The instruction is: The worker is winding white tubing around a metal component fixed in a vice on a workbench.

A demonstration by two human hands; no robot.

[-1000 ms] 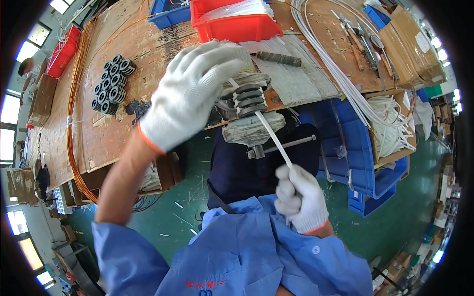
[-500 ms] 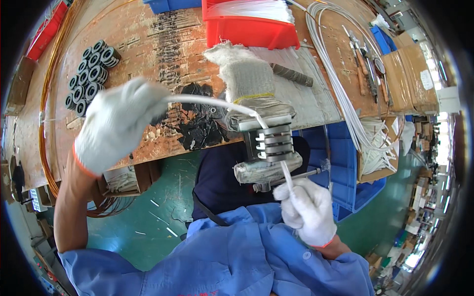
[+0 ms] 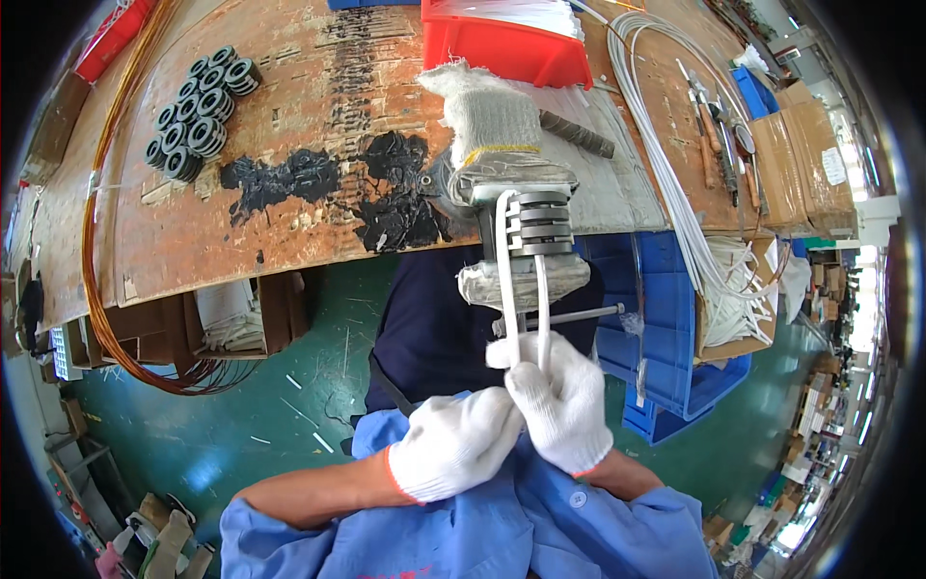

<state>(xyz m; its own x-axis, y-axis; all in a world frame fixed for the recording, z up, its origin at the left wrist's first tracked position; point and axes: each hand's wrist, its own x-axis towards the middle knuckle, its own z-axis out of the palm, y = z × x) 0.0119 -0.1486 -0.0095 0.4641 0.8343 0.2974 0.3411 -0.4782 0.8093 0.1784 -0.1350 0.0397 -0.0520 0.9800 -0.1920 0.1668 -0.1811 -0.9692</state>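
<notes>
A stack of dark grey ring cores [image 3: 546, 224] is clamped in a vise [image 3: 526, 284] with padded jaws, at the table's front edge. A white cable [image 3: 504, 261] is wound through the stack, and its two strands run down side by side toward me. Both strands pass into my right hand [image 3: 564, 400], gloved in white and closed around them. My left hand [image 3: 458, 444], also gloved, presses against the right one from the left. Its fingers are closed where the cable's tail goes in; the fingertips are partly hidden.
Several ring cores [image 3: 202, 116] stand grouped at the table's left. A red bin [image 3: 506, 46] of white strips is at the back. Coiled white cable [image 3: 644, 125], hand tools [image 3: 719, 135] and a cardboard box [image 3: 799, 159] lie right; a blue crate [image 3: 646, 328] stands below.
My left hand has come down and right from over the table to beside my right hand. The raised cable strand now hangs straight along the cores, and my right hand has shifted slightly left.
</notes>
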